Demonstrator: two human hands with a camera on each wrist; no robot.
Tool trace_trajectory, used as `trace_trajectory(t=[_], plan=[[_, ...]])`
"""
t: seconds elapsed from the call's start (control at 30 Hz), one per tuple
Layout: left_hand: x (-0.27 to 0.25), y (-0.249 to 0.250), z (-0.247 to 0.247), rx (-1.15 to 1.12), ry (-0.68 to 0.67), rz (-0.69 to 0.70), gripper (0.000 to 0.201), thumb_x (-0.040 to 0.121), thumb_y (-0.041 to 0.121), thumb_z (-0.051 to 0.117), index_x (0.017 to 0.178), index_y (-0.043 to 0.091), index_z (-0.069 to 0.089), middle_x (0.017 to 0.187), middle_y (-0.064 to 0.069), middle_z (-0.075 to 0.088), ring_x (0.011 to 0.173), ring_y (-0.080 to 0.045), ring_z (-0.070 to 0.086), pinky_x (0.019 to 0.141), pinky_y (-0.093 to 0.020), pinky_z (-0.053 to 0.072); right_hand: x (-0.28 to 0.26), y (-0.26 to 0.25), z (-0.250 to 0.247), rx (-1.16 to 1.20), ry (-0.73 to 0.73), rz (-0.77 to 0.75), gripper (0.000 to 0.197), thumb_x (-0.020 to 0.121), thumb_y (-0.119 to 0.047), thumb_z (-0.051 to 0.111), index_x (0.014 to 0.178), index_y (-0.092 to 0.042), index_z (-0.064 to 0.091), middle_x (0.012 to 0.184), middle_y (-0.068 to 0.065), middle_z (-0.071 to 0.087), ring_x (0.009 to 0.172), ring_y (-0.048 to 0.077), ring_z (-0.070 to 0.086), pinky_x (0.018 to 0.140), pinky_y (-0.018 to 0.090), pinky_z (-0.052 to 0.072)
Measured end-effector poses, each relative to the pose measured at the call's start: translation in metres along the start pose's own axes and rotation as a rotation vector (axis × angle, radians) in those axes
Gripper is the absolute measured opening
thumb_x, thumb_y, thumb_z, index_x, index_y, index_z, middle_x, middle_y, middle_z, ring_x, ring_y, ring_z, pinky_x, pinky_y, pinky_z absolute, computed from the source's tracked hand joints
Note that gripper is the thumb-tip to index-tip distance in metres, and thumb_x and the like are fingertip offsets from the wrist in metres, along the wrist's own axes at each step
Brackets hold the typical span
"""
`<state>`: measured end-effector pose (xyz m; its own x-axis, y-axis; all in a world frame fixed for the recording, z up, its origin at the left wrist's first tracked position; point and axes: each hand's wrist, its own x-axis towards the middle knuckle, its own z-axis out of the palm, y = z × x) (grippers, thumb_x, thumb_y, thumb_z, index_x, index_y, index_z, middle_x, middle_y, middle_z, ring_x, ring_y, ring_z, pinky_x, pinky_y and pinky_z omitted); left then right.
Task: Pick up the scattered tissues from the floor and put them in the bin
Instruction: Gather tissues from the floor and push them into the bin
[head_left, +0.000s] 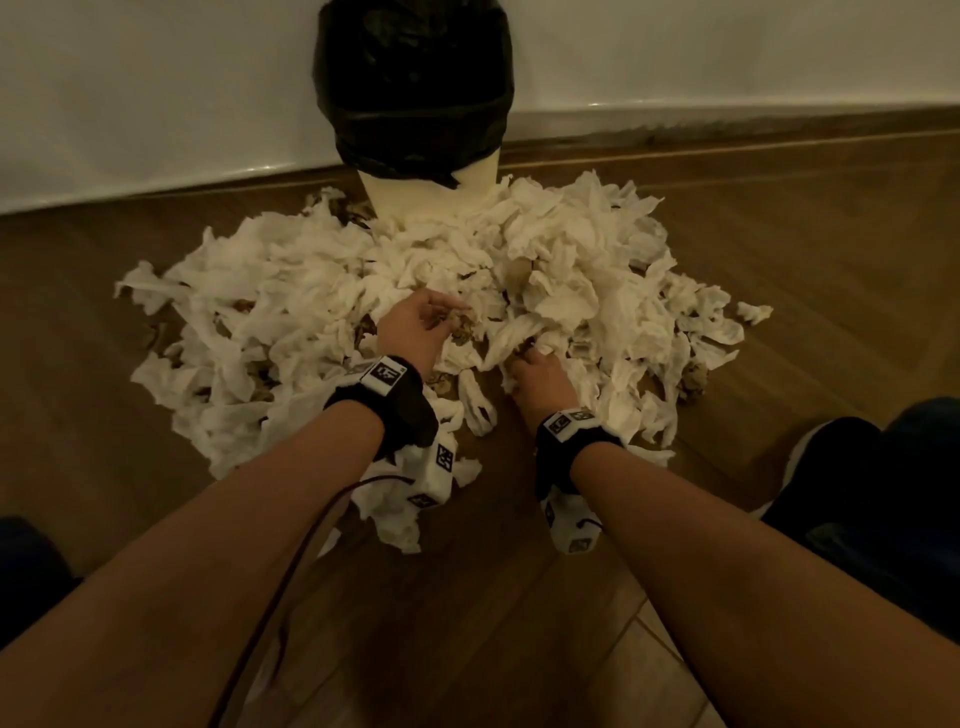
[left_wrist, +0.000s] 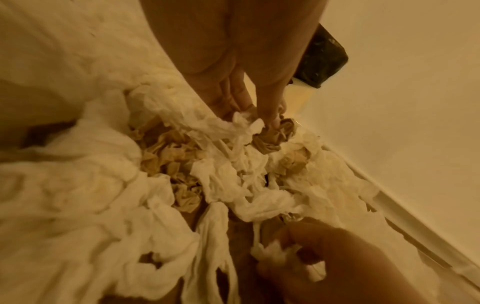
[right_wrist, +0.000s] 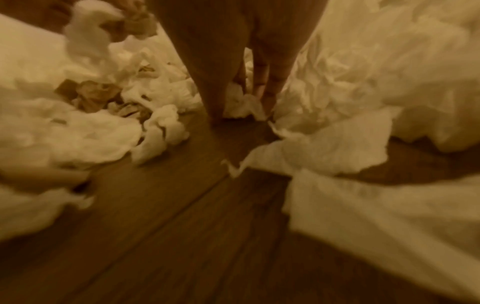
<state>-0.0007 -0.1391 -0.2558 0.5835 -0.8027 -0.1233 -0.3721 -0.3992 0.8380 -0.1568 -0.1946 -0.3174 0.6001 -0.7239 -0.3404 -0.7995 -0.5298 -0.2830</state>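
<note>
A wide heap of crumpled white tissues (head_left: 291, 291), with some brown ones mixed in, covers the wooden floor in front of a cream bin (head_left: 415, 93) lined with a black bag. My left hand (head_left: 447, 322) is in the middle of the heap. Its fingers (left_wrist: 270, 115) pinch a white tissue and a brown crumpled tissue (left_wrist: 272, 135). My right hand (head_left: 530, 353) is just to the right and nearer me, and its fingers (right_wrist: 259, 88) curl round a white tissue (right_wrist: 241, 105) at floor level. The bin's opening is out of view.
The bin stands against a white wall (head_left: 727, 52) with a skirting edge. Bare wooden floor (head_left: 467, 623) lies between my forearms. My dark shoe and knee (head_left: 857, 493) are at the right, and another dark shape (head_left: 26, 561) is at the left. A thin cable (head_left: 311, 530) trails from my left wrist.
</note>
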Motion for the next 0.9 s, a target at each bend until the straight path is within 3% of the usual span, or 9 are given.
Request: trace_trajectory(t=[0.1, 0.2, 0.3, 0.4, 0.5, 0.57, 0.67, 0.8, 0.9], plan=[[-0.008, -0.002, -0.006, -0.055, 0.002, -0.016, 0.009, 0.086, 0.012, 0.065, 0.09, 0.02, 0.064, 0.08, 0.019, 0.056, 0.074, 0.006, 0.052, 0.059, 0.002, 0.039, 0.009, 0.008, -0.013, 0.161, -0.008, 0.08, 0.026, 0.092, -0.014, 0.053, 0.112, -0.002, 0.064, 0.12, 0.017, 0.057, 0.109, 0.031, 0.054, 0.087, 0.031, 0.041], [-0.011, -0.001, -0.012, -0.142, -0.015, -0.031, 0.009, 0.085, 0.011, 0.067, 0.093, 0.015, 0.066, 0.087, 0.011, 0.061, 0.076, 0.011, 0.055, 0.064, -0.001, 0.042, 0.005, 0.017, -0.025, 0.447, 0.064, 0.238, 0.019, 0.085, -0.013, 0.064, 0.103, -0.005, 0.065, 0.105, 0.014, 0.064, 0.1, 0.03, 0.06, 0.078, 0.031, 0.047], [-0.012, 0.002, -0.02, -0.291, -0.033, -0.108, 0.01, 0.083, 0.012, 0.069, 0.09, 0.018, 0.066, 0.102, -0.003, 0.065, 0.092, -0.005, 0.061, 0.075, -0.017, 0.049, -0.006, 0.024, -0.037, 0.934, 0.136, 0.303, 0.039, 0.081, -0.007, 0.071, 0.116, -0.013, 0.056, 0.112, 0.009, 0.058, 0.1, 0.024, 0.057, 0.076, 0.034, 0.054], [-0.018, 0.008, -0.027, -0.486, -0.033, -0.255, 0.013, 0.084, 0.014, 0.069, 0.089, 0.025, 0.066, 0.11, -0.006, 0.063, 0.1, -0.019, 0.059, 0.069, -0.032, 0.052, -0.018, 0.027, -0.05, 1.332, 0.061, 0.329, 0.059, 0.084, 0.004, 0.064, 0.138, -0.01, 0.044, 0.136, 0.012, 0.049, 0.117, 0.028, 0.052, 0.092, 0.039, 0.049], [-0.028, 0.012, -0.03, -0.631, -0.005, -0.361, 0.013, 0.086, 0.017, 0.068, 0.092, 0.029, 0.065, 0.112, -0.003, 0.061, 0.1, -0.019, 0.056, 0.073, -0.039, 0.053, -0.029, 0.025, -0.06, 1.726, -0.032, 0.396, 0.051, 0.089, 0.008, 0.052, 0.138, -0.003, 0.042, 0.124, 0.017, 0.057, 0.097, 0.026, 0.059, 0.076, 0.036, 0.053], [-0.036, 0.014, -0.033, -0.746, 0.018, -0.421, 0.016, 0.088, 0.013, 0.065, 0.1, 0.023, 0.064, 0.103, -0.003, 0.061, 0.092, -0.022, 0.055, 0.084, -0.046, 0.05, -0.036, 0.024, -0.065, 1.813, -0.061, 0.39, 0.046, 0.092, 0.006, 0.049, 0.137, -0.001, 0.043, 0.115, 0.015, 0.059, 0.087, 0.022, 0.059, 0.062, 0.028, 0.057], [-0.046, 0.015, -0.036, -0.924, 0.05, -0.454, 0.031, 0.091, 0.005, 0.057, 0.122, 0.008, 0.055, 0.091, -0.003, 0.061, 0.075, -0.018, 0.055, 0.087, -0.041, 0.051, -0.045, 0.022, -0.07, 1.919, -0.08, 0.371, 0.04, 0.094, 0.004, 0.047, 0.133, -0.005, 0.047, 0.1, 0.007, 0.061, 0.085, 0.019, 0.059, 0.057, 0.02, 0.057], [-0.054, 0.022, -0.046, -0.989, 0.041, -0.445, 0.038, 0.093, 0.003, 0.054, 0.131, 0.008, 0.048, 0.113, -0.008, 0.058, 0.101, -0.022, 0.057, 0.081, -0.032, 0.052, -0.053, 0.02, -0.077, 1.996, -0.071, 0.372, 0.039, 0.096, -0.001, 0.045, 0.135, -0.006, 0.045, 0.105, 0.008, 0.06, 0.09, 0.019, 0.059, 0.059, 0.02, 0.057], [-0.053, 0.031, -0.057, -1.063, 0.041, -0.429, 0.035, 0.092, 0.0, 0.053, 0.126, 0.008, 0.051, 0.116, -0.012, 0.058, 0.103, -0.023, 0.057, 0.081, -0.031, 0.052, -0.057, 0.018, -0.084, 2.036, -0.045, 0.366, 0.042, 0.097, -0.005, 0.045, 0.139, -0.006, 0.041, 0.112, 0.008, 0.06, 0.097, 0.019, 0.058, 0.061, 0.019, 0.058]])
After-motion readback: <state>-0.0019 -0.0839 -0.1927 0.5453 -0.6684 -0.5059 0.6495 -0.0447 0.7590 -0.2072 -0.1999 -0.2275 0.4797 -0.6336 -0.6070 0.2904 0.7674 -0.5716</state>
